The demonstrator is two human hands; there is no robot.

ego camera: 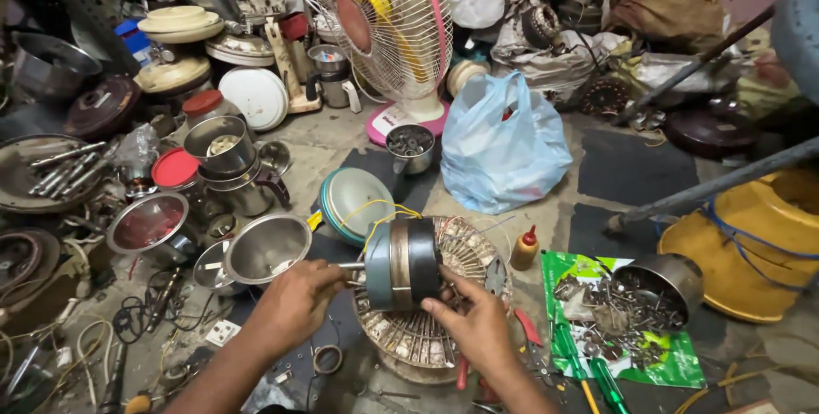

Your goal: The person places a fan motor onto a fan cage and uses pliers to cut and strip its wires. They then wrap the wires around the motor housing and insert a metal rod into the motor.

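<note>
Held above a wire fan guard (444,329) on a cluttered workshop floor (597,218): a small electric motor (403,263), yellow wires trailing. Left hand (294,303) pinching its shaft (350,266), right hand (473,322) cupped under the housing. Nearby, a blue plastic bag (503,145) and steel bowl (266,247).

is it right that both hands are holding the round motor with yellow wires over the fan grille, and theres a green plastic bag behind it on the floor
Not quite: the plastic bag is light blue, not green, as the head view shows. The rest holds: the left hand and right hand hold the round motor with yellow wires over the fan grille, and the bag sits behind it on the floor.
</note>
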